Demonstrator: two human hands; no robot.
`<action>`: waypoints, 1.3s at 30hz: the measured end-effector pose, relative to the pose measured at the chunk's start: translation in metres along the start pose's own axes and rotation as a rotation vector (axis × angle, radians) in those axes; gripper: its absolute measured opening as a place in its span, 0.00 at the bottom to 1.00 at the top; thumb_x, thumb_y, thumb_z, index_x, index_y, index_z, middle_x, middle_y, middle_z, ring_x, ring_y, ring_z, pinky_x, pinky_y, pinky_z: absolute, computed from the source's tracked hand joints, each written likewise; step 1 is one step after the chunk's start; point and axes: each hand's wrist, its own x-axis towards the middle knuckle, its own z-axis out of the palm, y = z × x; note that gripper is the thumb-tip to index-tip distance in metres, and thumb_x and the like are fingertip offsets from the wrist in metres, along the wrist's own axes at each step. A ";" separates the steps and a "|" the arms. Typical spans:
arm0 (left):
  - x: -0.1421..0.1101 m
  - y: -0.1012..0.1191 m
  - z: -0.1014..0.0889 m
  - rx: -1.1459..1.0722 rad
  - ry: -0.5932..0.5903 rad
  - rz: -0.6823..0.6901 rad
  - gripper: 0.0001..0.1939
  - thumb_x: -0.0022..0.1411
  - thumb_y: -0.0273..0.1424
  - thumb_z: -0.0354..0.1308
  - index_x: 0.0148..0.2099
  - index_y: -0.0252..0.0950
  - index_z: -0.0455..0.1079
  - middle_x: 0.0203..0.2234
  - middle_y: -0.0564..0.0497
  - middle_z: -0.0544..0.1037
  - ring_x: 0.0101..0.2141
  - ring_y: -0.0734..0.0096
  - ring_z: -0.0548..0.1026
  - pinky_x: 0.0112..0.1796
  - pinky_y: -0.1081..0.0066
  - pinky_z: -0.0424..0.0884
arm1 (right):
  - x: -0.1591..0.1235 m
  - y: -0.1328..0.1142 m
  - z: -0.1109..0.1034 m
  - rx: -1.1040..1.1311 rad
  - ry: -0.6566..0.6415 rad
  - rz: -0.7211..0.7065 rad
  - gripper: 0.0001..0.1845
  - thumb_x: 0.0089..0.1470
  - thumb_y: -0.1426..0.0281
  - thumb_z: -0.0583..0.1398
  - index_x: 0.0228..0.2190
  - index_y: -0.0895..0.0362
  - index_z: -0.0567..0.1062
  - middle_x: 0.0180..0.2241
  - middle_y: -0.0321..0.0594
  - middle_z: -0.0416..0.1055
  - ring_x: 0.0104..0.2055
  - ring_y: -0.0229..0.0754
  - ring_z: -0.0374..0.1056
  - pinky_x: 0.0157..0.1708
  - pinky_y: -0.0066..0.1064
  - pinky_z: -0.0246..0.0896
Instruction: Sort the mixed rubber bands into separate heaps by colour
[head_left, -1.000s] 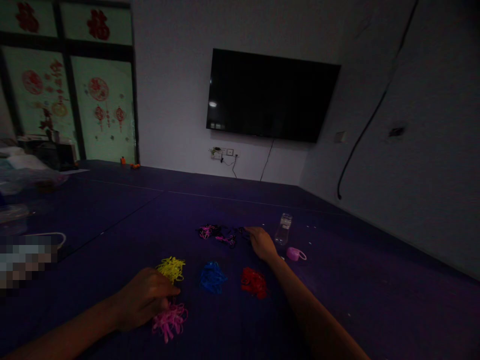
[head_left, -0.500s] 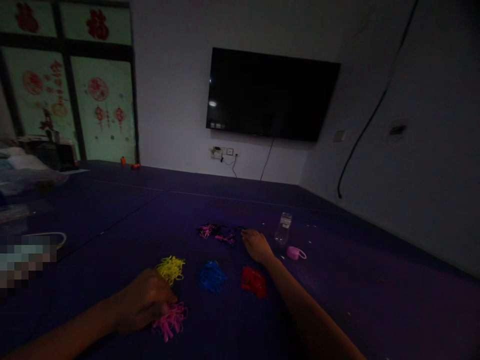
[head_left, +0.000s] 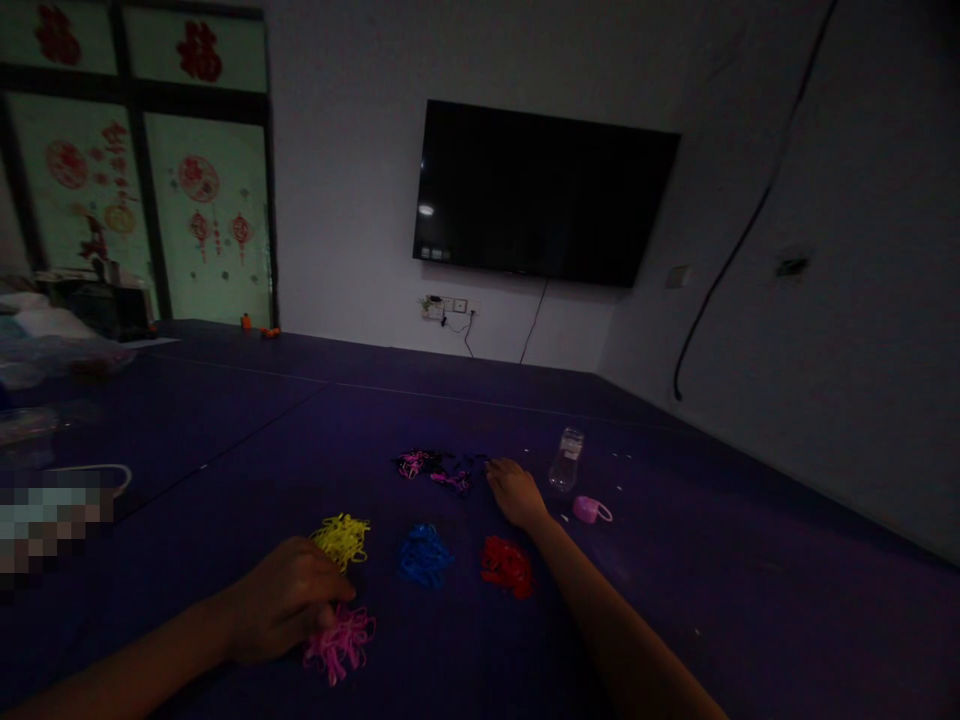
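Observation:
My left hand hovers low at the near left, above the edge of a pile of pink rubber bands. Its index finger and thumb are bent but apart, with nothing visible between them. Just beyond it lies a pile of yellow rubber bands. My right hand rests palm down on the table, fingers stretched out beside a mixed heap of black and pink rubber bands; its fingertips touch or nearly touch some dark pieces. Blue rubber bands and red rubber bands form two more piles.
Right of my right hand, a clear plastic bottle lies near a pink cap with a loop. Small white scraps dot the purple table. Plastic bags and small orange objects sit at the far left.
Both hands stay almost where they were. The right hand's fingers have shifted very slightly, and the piles look the same.

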 end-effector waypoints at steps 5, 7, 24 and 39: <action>0.000 -0.001 0.000 -0.014 -0.007 -0.005 0.31 0.68 0.44 0.25 0.40 0.37 0.69 0.23 0.49 0.74 0.24 0.70 0.71 0.30 0.72 0.66 | 0.001 0.001 0.000 0.002 -0.026 0.009 0.21 0.60 0.68 0.45 0.50 0.57 0.69 0.54 0.46 0.63 0.57 0.46 0.55 0.53 0.37 0.49; 0.000 -0.001 0.000 -0.018 -0.009 0.000 0.31 0.68 0.44 0.25 0.40 0.37 0.69 0.23 0.50 0.74 0.24 0.69 0.71 0.30 0.72 0.66 | 0.002 0.001 -0.001 0.002 -0.034 0.011 0.21 0.60 0.68 0.45 0.48 0.58 0.70 0.53 0.46 0.64 0.56 0.45 0.56 0.52 0.36 0.50; -0.001 -0.003 0.000 -0.043 0.002 -0.006 0.29 0.68 0.44 0.27 0.41 0.37 0.68 0.26 0.49 0.75 0.26 0.69 0.72 0.31 0.72 0.67 | 0.004 0.009 0.003 0.095 0.000 0.041 0.20 0.61 0.69 0.45 0.45 0.59 0.74 0.49 0.45 0.68 0.53 0.43 0.60 0.51 0.31 0.53; 0.002 0.000 -0.007 -0.008 -0.012 0.005 0.29 0.69 0.44 0.26 0.42 0.37 0.68 0.26 0.49 0.75 0.26 0.70 0.72 0.32 0.72 0.66 | 0.003 0.006 0.000 0.127 0.066 -0.015 0.21 0.60 0.69 0.45 0.40 0.59 0.76 0.49 0.44 0.68 0.51 0.41 0.62 0.51 0.30 0.53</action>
